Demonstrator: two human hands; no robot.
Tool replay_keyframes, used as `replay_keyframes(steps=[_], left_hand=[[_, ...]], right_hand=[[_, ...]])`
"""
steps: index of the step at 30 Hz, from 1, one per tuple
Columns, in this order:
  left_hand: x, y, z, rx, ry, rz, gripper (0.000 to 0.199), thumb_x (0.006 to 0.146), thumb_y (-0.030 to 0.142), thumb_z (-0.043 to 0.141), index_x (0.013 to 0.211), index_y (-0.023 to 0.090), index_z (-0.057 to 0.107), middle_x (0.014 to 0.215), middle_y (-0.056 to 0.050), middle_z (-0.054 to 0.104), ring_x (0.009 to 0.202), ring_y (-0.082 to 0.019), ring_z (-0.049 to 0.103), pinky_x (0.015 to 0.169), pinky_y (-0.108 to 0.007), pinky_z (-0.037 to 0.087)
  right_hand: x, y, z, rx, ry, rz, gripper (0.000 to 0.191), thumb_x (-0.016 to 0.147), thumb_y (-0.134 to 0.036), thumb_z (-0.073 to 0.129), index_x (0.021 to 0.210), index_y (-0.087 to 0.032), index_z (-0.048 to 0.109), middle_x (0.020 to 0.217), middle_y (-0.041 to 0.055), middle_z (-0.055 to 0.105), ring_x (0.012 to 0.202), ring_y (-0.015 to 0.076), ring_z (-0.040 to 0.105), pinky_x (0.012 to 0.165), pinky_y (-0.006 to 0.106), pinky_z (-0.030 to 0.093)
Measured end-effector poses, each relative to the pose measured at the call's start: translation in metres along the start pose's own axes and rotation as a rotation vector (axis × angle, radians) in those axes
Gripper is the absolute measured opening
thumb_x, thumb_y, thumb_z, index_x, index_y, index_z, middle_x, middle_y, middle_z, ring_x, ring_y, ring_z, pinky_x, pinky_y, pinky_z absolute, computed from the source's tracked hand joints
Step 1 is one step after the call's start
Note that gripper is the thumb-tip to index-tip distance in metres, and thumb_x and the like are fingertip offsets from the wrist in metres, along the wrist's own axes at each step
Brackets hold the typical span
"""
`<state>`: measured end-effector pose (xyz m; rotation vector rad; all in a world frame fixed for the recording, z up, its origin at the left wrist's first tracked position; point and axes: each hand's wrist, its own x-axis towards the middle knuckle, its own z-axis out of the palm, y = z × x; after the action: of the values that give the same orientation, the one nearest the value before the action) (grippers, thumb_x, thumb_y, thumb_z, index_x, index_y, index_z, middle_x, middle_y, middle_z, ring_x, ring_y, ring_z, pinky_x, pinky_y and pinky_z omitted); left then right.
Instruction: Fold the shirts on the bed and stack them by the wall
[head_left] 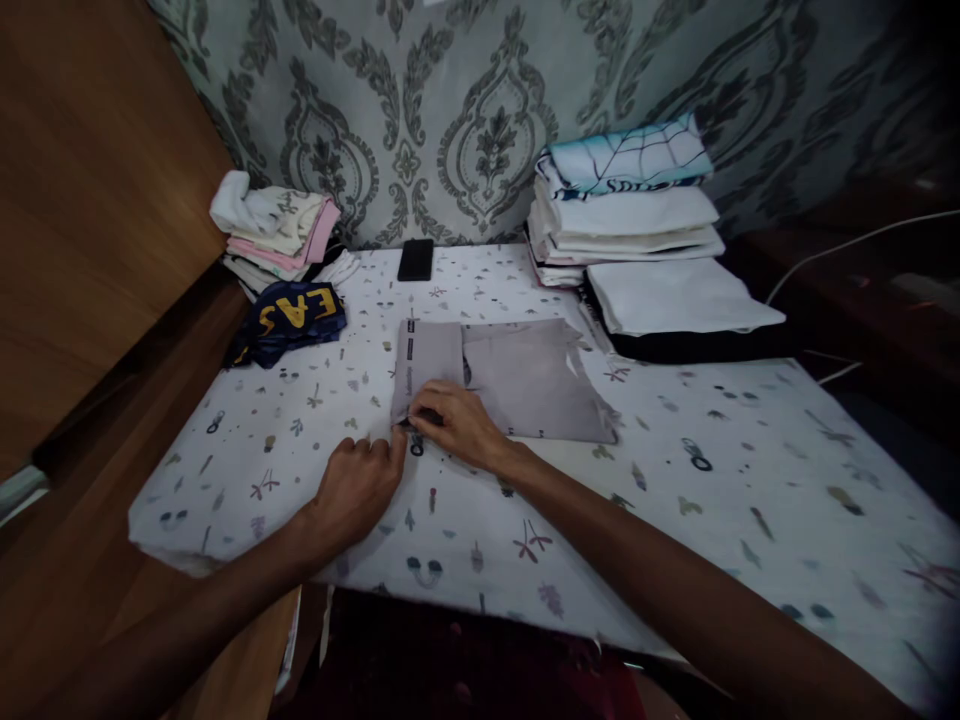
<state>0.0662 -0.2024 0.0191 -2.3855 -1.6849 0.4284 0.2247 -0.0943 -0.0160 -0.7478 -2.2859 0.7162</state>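
Observation:
A grey garment [517, 380] lies flat on the patterned white sheet, its left part folded over, with small dark print along the left edge. My right hand [457, 422] pinches the cloth near the garment's lower left corner. Just left of it, my left hand [364, 485] has its fingers curled, and the fingertips meet that same corner from the near side. The tips of both hands are close together there.
Folded clothes [277, 230] are stacked at the back left, with a navy garment [300, 315] in front. A black phone [415, 260] lies near the wall. Taller stacks of folded clothes [626, 215] and a white folded cloth [682, 295] stand at the back right.

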Motion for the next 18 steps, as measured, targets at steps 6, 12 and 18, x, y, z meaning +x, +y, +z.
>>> replay_keyframes(steps=[6, 12, 18], left_hand=[[-0.011, -0.011, -0.008, -0.138, -0.071, -0.065, 0.031, 0.094, 0.011, 0.040, 0.118, 0.013, 0.060, 0.082, -0.009, 0.073, 0.072, -0.024, 0.070, 0.064, -0.035, 0.051], [-0.004, -0.034, 0.000, -0.426, 0.122, -0.103, 0.035, 0.098, 0.020, 0.039, 0.129, 0.023, 0.054, 0.096, -0.005, 0.073, 0.081, -0.021, 0.070, 0.065, -0.030, 0.050], [0.002, -0.040, 0.003, -0.444, 0.098, -0.025, 0.038, 0.095, 0.015, 0.040, 0.125, 0.026, 0.061, 0.093, -0.004, 0.069, 0.080, -0.021, 0.069, 0.065, -0.030, 0.049]], right_hand=[[0.000, -0.002, 0.000, -0.016, -0.016, 0.026, 0.006, 0.084, -0.014, 0.066, 0.082, -0.020, 0.067, 0.088, 0.0027, 0.067, 0.087, 0.0178, 0.059, 0.076, 0.029, 0.044], [-0.003, -0.005, -0.001, 0.001, -0.019, -0.012, 0.020, 0.093, -0.023, 0.056, 0.077, -0.019, 0.068, 0.086, 0.0041, 0.066, 0.084, 0.0182, 0.060, 0.076, 0.032, 0.046], [-0.003, -0.004, -0.001, 0.011, -0.002, -0.054, 0.025, 0.093, -0.021, 0.055, 0.072, -0.017, 0.067, 0.087, 0.0062, 0.067, 0.083, 0.0180, 0.061, 0.077, 0.033, 0.047]])
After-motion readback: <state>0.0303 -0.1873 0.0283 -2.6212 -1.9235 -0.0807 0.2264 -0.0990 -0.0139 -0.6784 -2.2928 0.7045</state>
